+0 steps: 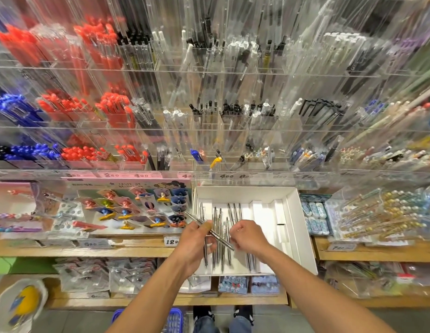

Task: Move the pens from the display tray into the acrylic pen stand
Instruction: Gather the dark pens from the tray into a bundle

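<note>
Left hand (197, 239) pinches one silver pen (209, 230), its axis running 10 to 4 o'clock. Right hand (247, 236) curls over the pens (221, 236) in the white display tray (303, 227). Acrylic pen stand (233, 131) sits at 12.

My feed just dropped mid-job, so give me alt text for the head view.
Left hand grips a silver pen slanted above the white display tray, where more silver pens lie; the right hand is curled over them. Behind the tray stand tiers of acrylic pen stands with red, blue and black pens.
</note>
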Motion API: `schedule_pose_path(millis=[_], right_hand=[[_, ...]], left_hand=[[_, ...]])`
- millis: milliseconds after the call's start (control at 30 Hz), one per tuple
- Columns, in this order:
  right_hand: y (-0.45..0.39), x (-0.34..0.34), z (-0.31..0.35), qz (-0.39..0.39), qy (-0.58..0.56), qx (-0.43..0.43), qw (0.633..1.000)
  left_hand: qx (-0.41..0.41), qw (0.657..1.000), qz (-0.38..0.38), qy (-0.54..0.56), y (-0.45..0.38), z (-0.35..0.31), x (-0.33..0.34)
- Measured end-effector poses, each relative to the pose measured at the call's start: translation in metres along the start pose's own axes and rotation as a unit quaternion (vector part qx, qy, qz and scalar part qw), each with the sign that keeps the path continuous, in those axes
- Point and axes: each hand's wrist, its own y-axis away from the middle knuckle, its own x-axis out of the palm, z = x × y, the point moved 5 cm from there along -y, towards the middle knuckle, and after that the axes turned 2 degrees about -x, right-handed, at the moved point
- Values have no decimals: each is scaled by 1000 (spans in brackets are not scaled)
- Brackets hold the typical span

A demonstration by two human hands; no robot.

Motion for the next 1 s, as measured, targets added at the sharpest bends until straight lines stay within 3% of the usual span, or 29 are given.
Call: schedule_pose_path(millis=[100, 167, 400, 567, 700, 833, 900, 1000], right_hand=[[-18, 22, -11, 16, 192, 23, 981], [-25, 37, -14, 23, 242, 24, 970], [-39, 54, -18, -38, 243, 81, 966], [-38, 52, -19, -30, 237, 104, 965], [-28, 35, -16, -30, 175, 85, 980], [-7, 11, 0, -19, 5, 41, 999], [8, 3, 14, -8, -110, 20, 994], [26, 0, 31, 33, -154, -18, 987]], left_hand=[[-13, 999, 10, 35, -2, 2, -3], [-13, 1000, 6, 17, -5, 3, -6], [-15, 1000, -6, -18, -7, 5, -12], [-17, 1000, 2, -11, -8, 2, -9], [-9, 1000, -4, -6, -11, 1, -8], [6, 1000, -17, -10, -11, 1, -6], [13, 1000, -26, -4, -11, -1, -5], [27, 999, -28, 1, -9, -5, 0]])
